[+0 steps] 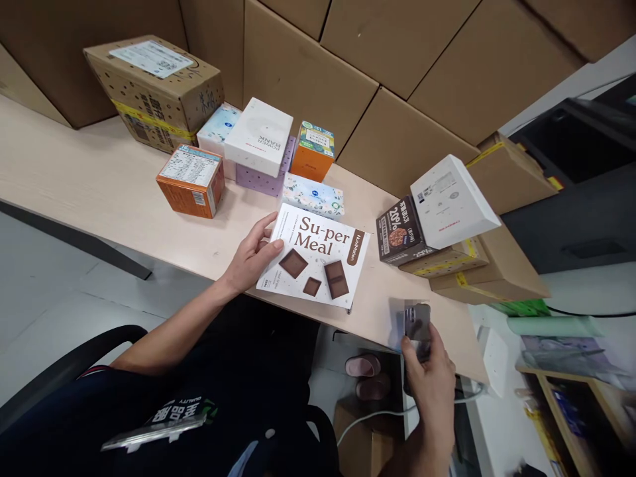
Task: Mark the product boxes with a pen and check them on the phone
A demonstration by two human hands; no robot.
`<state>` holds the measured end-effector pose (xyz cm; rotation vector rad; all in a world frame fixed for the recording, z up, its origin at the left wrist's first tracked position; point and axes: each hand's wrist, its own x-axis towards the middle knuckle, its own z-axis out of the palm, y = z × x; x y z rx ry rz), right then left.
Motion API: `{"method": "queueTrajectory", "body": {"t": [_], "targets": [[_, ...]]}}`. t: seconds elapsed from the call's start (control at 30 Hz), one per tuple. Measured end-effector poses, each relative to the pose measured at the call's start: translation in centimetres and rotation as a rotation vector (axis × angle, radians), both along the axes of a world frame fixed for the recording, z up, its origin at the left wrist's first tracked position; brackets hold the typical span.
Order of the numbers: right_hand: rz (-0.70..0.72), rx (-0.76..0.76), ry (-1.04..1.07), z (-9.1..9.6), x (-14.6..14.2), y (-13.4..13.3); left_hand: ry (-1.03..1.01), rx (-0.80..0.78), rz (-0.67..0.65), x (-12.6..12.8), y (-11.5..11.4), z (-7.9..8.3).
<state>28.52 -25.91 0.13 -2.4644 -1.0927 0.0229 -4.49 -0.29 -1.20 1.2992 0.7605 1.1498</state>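
My left hand (251, 255) grips the left edge of a white "Su-per Meal" box (322, 258) with pictures of chocolate pieces. The printed face is turned up toward me, at the table's front edge. Whether the box rests on the table or is lifted a little, I cannot tell. To the right, my right hand (430, 371) is closed around a dark phone (417, 321) by the front edge. The phone is apart from the box, and its lower part is covered by my fingers.
Behind the box are a floral tissue pack (314, 194), an orange box (315, 149), a white power bank box (261, 136) and another orange box (191, 180). A taped carton (159, 93) stands back left. Right are a dark box (400, 232) and a white box (452, 199).
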Motion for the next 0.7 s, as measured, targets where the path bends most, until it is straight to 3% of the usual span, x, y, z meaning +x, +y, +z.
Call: {"method": "queueTrajectory", "body": {"t": [0.13,0.27,0.47,0.6,0.7], "targets": [[-0.125,-0.277,-0.083,-0.3,0.6,1.2,0.001,0.003,0.000,0.0,-0.1,0.0],[-0.124,-0.318,-0.102,-0.2,0.8,1.6,-0.028,0.061,0.006,-0.3,-0.4,-0.2],[-0.041,-0.214,-0.062,-0.9,2.0,0.9,-0.132,0.339,0.099,-2.1,-0.5,-0.8],[-0.014,-0.015,-0.204,-1.6,2.0,1.1,-0.242,0.454,0.263,-3.7,0.1,-0.8],[0.089,0.123,-0.245,-1.7,1.2,2.0,-0.337,0.533,0.383,-4.2,1.0,-0.3]]}}
